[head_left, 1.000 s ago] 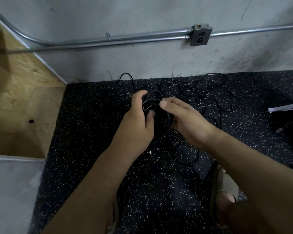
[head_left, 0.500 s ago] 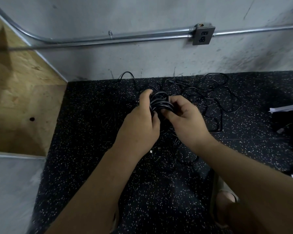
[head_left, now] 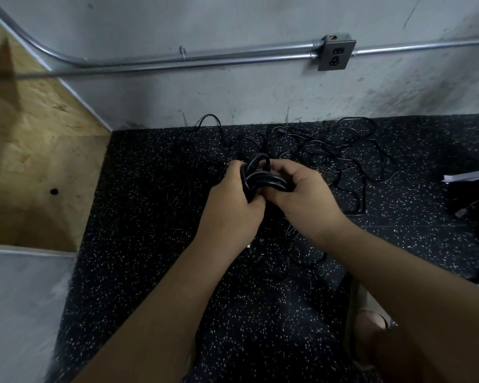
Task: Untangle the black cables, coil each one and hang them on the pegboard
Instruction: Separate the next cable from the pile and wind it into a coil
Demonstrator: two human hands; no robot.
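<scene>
A: Item one, nearest the camera?

B: A foot in a pale sandal (head_left: pixel 369 320), below and right of the coil. It stood on black rubber flooring (head_left: pixel 150 244), matte and flecked with pale specks.

A: The hands?

B: Left hand (head_left: pixel 230 208) was against the coil's left side, fingers curled round its loops. Right hand (head_left: pixel 302 200) was on the coil's right side, thumb over the top and fingers wrapped under. Both gripped it, knuckles nearly meeting below it.

A: The coil itself?

B: Coil (head_left: pixel 256 178): smooth black round cable, several loops bunched together. It was raised off the floor between the two hands, with one loop arching up above the fingers.

A: Beyond the coil?

B: Loose cables (head_left: pixel 343 161): thin, black, in tangled open loops. They lay flat on the floor behind and to the right of the coil, and a few strands ran beneath it.

A: To the sides?

B: Far right of the coil were white papers (head_left: pixel 470 176) on a dark object too dim to identify. Far left of it was a plywood panel (head_left: pixel 33 147), tan and coarse-flaked.

A: Furthest?

B: Behind the coil was a grey concrete wall (head_left: pixel 260 92), scuffed. High on it ran shiny round metal conduit (head_left: pixel 205 58). Up and right of the coil, the conduit met a square grey outlet box (head_left: pixel 335 52).
</scene>
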